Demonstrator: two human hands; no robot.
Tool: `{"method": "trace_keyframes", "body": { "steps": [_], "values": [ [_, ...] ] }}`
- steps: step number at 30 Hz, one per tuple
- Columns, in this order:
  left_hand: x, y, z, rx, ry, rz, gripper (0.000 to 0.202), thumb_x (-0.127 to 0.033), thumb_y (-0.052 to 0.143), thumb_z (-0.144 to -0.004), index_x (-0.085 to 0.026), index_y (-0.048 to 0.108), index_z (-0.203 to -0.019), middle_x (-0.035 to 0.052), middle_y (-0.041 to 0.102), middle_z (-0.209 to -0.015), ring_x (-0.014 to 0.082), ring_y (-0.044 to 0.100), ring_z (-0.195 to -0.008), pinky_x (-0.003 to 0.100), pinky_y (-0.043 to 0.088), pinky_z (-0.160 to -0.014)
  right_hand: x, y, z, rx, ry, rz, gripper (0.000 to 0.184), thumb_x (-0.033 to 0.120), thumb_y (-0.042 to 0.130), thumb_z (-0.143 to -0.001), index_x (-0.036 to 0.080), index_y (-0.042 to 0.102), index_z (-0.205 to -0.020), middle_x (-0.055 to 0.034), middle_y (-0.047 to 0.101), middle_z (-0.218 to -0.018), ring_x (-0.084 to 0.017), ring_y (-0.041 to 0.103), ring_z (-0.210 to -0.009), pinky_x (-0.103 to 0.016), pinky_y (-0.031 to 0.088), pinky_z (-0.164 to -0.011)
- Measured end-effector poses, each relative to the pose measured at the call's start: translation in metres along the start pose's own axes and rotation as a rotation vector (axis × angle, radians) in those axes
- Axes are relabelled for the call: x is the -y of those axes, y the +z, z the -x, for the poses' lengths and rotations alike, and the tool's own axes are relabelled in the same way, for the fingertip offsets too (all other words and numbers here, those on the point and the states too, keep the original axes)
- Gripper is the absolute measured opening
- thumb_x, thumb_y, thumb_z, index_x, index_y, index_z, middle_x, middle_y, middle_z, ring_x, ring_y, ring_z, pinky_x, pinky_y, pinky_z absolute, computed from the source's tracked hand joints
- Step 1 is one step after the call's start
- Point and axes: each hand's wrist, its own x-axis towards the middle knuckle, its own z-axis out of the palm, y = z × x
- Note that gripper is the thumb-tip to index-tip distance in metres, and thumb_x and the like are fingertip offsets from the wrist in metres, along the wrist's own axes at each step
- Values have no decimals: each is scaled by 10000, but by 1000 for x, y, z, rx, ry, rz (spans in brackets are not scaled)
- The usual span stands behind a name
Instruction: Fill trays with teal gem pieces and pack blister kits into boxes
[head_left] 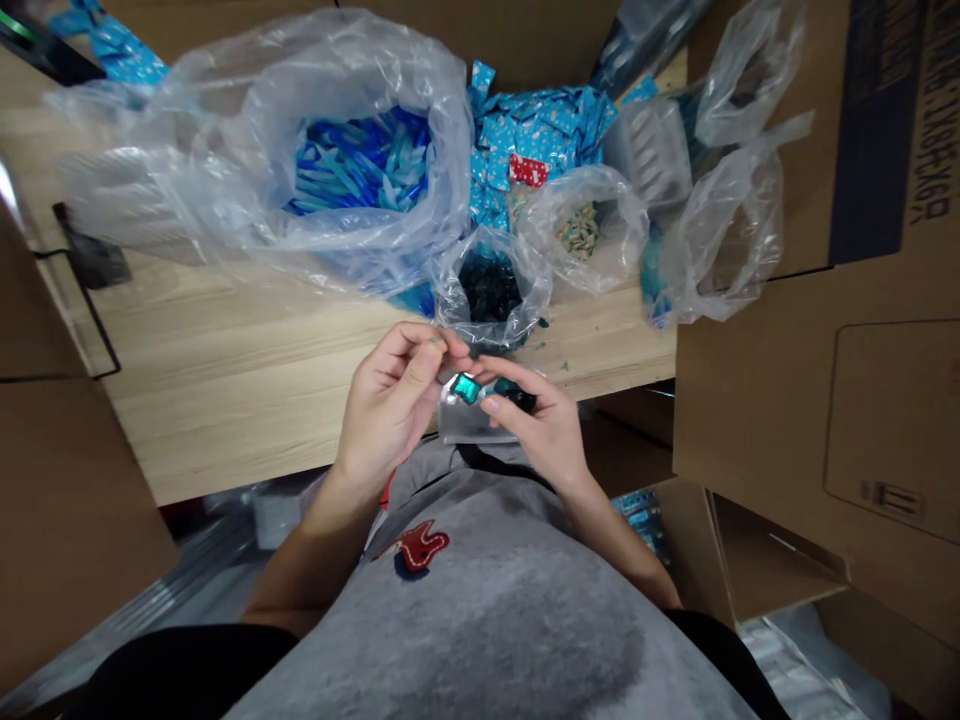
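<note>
A person in a grey sweatshirt (510, 620) with a red patch (420, 546) is pinching a small teal square piece (466, 388) in the left hand (390, 400), just off the near edge of a pale wooden table (225, 400). The right hand (544, 425) is gripping a small dark piece (519, 398) just beside it, with a small clear plastic pouch (469, 425) hanging beneath both. Just beyond the hands, a clear bag of dark pieces (491, 290) is sitting at the edge, and bare wood is lying open leftward. Farther off, a large clear bag of blue strips (360, 165) and blue patterned packets (540, 130) are crowding the table. To the right, brown cardboard boxes (810, 400) are hemming the hands in. Their black printing (930, 130) is showing upside down, unreadable.
</note>
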Motion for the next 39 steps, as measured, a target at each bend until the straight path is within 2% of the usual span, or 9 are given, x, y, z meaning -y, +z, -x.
{"method": "trace_keyframes", "body": {
  "steps": [8,12,16,18,23,27,31,36,39],
  "values": [
    [-3,8,7,-24,190,-72,136,-347,673,-852,-224,629,-813,-20,644,-884,103,631,-856,328,532,-940,15,10,1,-5,-71,45,196,246,663,-803,239,698,-996,0,731,-999,-130,675,-827,-299,574,-755],
    [-12,3,8,73,185,-83,145,-368,673,-850,-239,630,-801,-58,524,-595,96,549,-622,316,554,-833,20,9,1,57,-24,-67,138,245,654,-800,226,684,-932,28,707,-837,-68,586,-583,-222,526,-586],
    [-24,-5,4,11,89,-2,189,-414,762,-755,-267,644,-741,-66,428,-530,96,453,-531,266,542,-690,16,8,1,103,72,-172,148,303,675,-788,212,678,-906,38,655,-748,-37,488,-469,-185,452,-473],
    [-24,-16,-1,-65,177,-51,148,-414,752,-766,-284,681,-769,-63,440,-542,97,443,-535,264,533,-706,13,6,1,76,86,-220,183,337,696,-781,218,681,-919,44,639,-735,-31,481,-468,-178,436,-471],
    [14,-66,-26,-103,311,-831,188,-303,585,-888,-287,728,-1008,34,685,-860,212,602,-890,436,457,-950,13,2,-1,70,161,-315,323,398,729,-752,262,688,-1042,65,581,-644,-42,458,-471,-173,372,-429],
    [51,-95,-36,-48,282,-1107,214,-206,548,-853,-206,720,-980,112,564,-1336,314,508,-1225,545,377,-1049,13,-3,-4,61,213,-395,350,433,771,-687,257,718,-985,70,561,-607,-34,438,-435,-174,346,-416],
    [44,-78,-16,-71,387,-1054,258,-202,517,-904,-232,662,-1115,92,629,-1227,235,593,-1132,431,483,-960,6,-8,-4,25,275,-413,357,421,812,-641,254,715,-941,74,568,-585,-42,446,-436,-173,347,-412],
    [17,-37,16,169,733,-1051,286,-179,660,-835,-277,647,-1104,48,679,-1096,201,637,-998,358,516,-857,-2,-5,-3,34,319,-294,385,441,817,-636,223,705,-932,79,531,-510,-51,450,-437,-161,327,-405],
    [15,-27,21,186,733,-1047,199,-205,680,-828,-248,645,-1019,46,690,-1003,193,640,-924,339,520,-800,-3,-2,-2,85,284,-251,375,457,786,-675,220,710,-956,68,559,-546,-46,448,-433,-159,332,-401]
  ]
}}
